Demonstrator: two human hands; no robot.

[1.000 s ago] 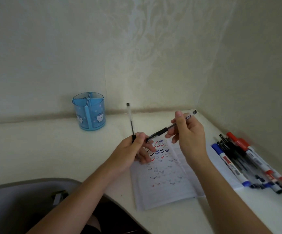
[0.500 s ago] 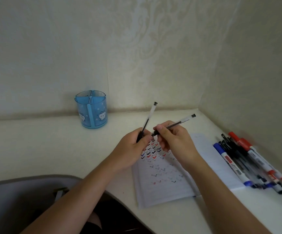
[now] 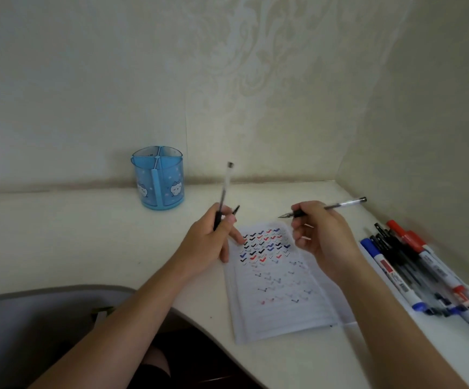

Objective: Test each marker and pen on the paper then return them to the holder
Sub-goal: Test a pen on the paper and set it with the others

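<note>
Desk (image 3: 59, 242), paper (image 3: 283, 304) — left hand (image 3: 210, 240) grips pen (image 3: 224, 186), right hand (image 3: 323, 237) uncapped pen (image 3: 342, 204).

Uncapped pen (image 3: 339, 204) aloft near ticked paper (image 3: 281, 304)

There is one camera, worn on the person's head, looking forward and down across the white desk (image 3: 59, 234). It faces the corner of the walls (image 3: 337, 179) at 1 o'clock. It sits close: the left hand (image 3: 210, 240) and right hand (image 3: 323, 240) fill mid-frame, forearms entering from 6 o'clock, with the blue holder (image 3: 157, 181) at 11 o'clock.
</note>
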